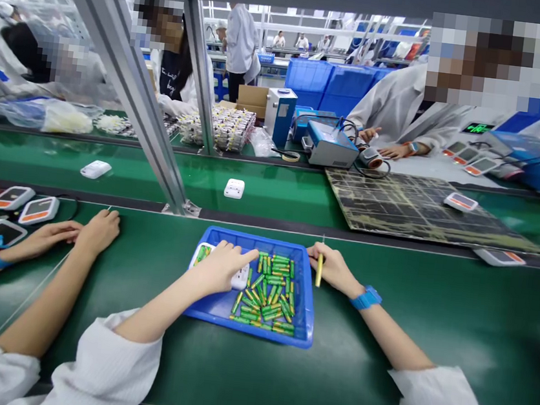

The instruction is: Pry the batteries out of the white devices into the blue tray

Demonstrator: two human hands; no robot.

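Observation:
My left hand (pixel 224 265) is closed over a white plastic device (pixel 240 278) at the left side of a blue tray (pixel 248 331). Green batteries show in the device's left end, and my fingers cover its middle. Many loose green-and-yellow batteries (pixel 267 293) lie in the tray, some in rows and some jumbled. At the tray's right rim, my right hand (pixel 334 270) grips a slim yellow-handled tool (pixel 319 270). A thin tip sticks up from the tool; its exact kind is unclear. A blue band (pixel 366 298) circles my right wrist.
On the left, a co-worker's hands (pixel 76 232) rest near several white-and-orange devices (pixel 39 210). Beyond the bench edge, white devices (pixel 234 189) lie on a green belt (pixel 280 197) beside a dark scratched board (pixel 420 206). A metal post (pixel 132 83) rises at left.

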